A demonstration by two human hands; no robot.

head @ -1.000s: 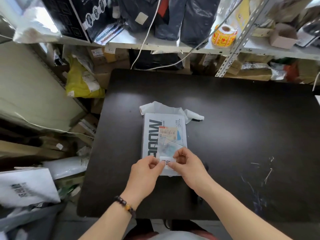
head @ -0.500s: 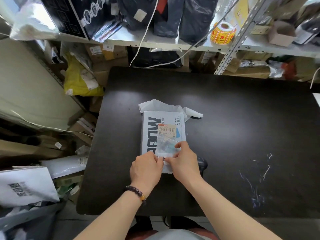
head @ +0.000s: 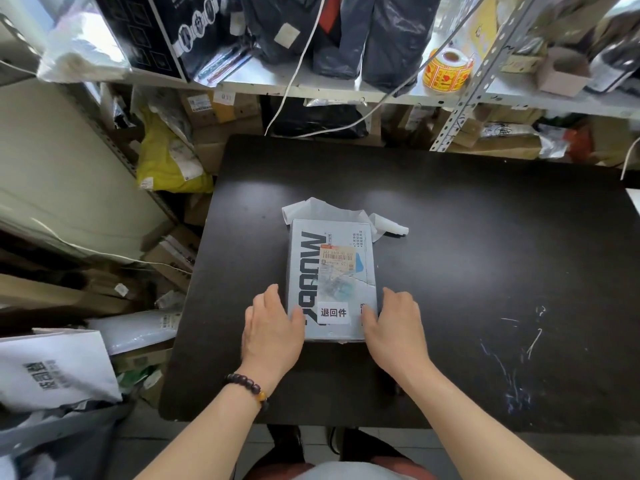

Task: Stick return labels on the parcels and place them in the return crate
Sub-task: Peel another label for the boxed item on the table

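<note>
A grey cardboard parcel lies lengthwise on the black table. A white return label with black characters is stuck flat near its near end, below an older shipping label. My left hand grips the parcel's near left edge, thumb on top and fingers down the side. In mirror fashion, my right hand grips the near right edge, its thumb covering a second small label.
Crumpled white backing paper lies just behind the parcel. A yellow-red sticker roll sits on the shelf at the back. Boxes and a yellow bag crowd the floor on the left, with white mailers over a grey bin at lower left.
Both hands pressed the white label onto the parcel's near end, then slid apart to the parcel's left and right edges. The label now lies uncovered.
</note>
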